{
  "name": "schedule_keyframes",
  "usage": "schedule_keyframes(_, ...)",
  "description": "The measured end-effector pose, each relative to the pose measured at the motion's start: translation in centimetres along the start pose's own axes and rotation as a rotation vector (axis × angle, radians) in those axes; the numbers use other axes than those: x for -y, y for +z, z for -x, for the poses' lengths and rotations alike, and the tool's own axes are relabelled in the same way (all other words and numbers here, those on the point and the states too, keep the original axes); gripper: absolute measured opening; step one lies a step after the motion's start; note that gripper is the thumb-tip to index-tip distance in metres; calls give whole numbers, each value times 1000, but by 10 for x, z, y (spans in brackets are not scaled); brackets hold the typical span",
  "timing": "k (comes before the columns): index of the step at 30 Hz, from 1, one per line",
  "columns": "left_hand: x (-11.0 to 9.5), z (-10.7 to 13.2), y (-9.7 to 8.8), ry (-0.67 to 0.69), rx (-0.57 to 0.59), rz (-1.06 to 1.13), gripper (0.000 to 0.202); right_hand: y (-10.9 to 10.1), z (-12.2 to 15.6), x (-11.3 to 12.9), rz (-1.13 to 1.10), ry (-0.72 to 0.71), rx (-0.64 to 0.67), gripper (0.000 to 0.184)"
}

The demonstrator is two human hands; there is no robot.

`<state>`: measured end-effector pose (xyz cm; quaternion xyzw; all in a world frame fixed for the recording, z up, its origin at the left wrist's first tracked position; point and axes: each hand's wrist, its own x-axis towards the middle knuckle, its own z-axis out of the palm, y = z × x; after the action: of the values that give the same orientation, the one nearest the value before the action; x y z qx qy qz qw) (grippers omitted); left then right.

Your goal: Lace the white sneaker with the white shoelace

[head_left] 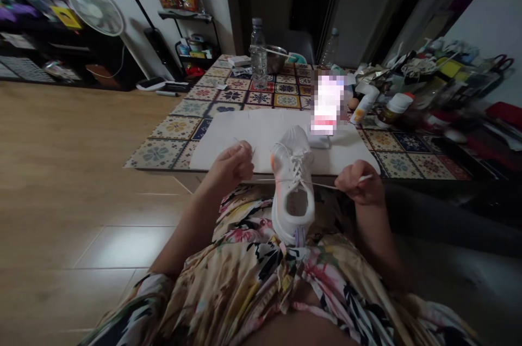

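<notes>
Two ends of a thin white shoelace [324,185] are being pinched tightly between the fingertips of the left hand [230,166] and the right hand [359,184], out to either side of a white mesh sneaker [294,172], which is being propped, toe far, at the near edge of a white sheet [261,136] on a patterned tile-print tablecloth [163,153].

- Overall exposure dim, with the room's corners falling into dark shadow.
- Soft glare patch on the pale wooden floor [122,245], lower left of the frame.
- Pixelated pink-and-white block [327,105] obscures detail, upper centre.
- Wide-angle distortion: dark door frame [338,3] leans, upper right.
</notes>
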<state>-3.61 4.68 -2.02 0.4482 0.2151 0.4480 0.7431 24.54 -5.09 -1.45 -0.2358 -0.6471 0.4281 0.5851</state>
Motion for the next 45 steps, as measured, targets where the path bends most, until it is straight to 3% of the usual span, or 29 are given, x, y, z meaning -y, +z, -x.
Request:
schedule_keyframes(5, 3, 7, 14, 26, 273, -685, 33, 19, -4, 5, 294, 162, 41, 45)
schedule_keyframes(7, 1, 9, 18, 56, 317, -890, 29, 27, -6, 7, 468, 228, 23, 40)
schedule_keyframes(12, -3, 11, 19, 211, 320, -1122, 23, 34, -3, 9, 639, 373, 8, 22)
schedule_keyframes(15, -9, 13, 21, 295, 373, -1201, 18, 33, -1, 11, 694, 347, 56, 11)
schedule_keyframes(19, -16, 16, 26, 318, 413, -1165, 17, 33, -2, 16, 789, 250, 104, 10)
schedule_keyframes(22, -18, 15, 24, 259, 464, -1034, 20, 30, -3, 20, 775, 226, 155, 12)
schedule_keyframes(26, -11, 11, 18, 146, 521, -632, 32, 18, -3, 18, 466, 195, 239, 19)
schedule_keyframes(32, 8, 9, 28, 103, 448, -133, 35, 14, 1, -1, 35, 142, 78, 26)
schedule_keyframes(36, 18, 7, 38, 95, 446, 56, 29, 7, 2, -11, -145, 22, 106, 27)
schedule_keyframes(41, 16, 7, 28, 129, 393, 22, 31, -32, 11, -5, -117, -83, 191, 25)
schedule_keyframes(45, -10, 12, -3, 64, 525, -329, 40, -60, 23, 15, 95, 34, 269, 29)
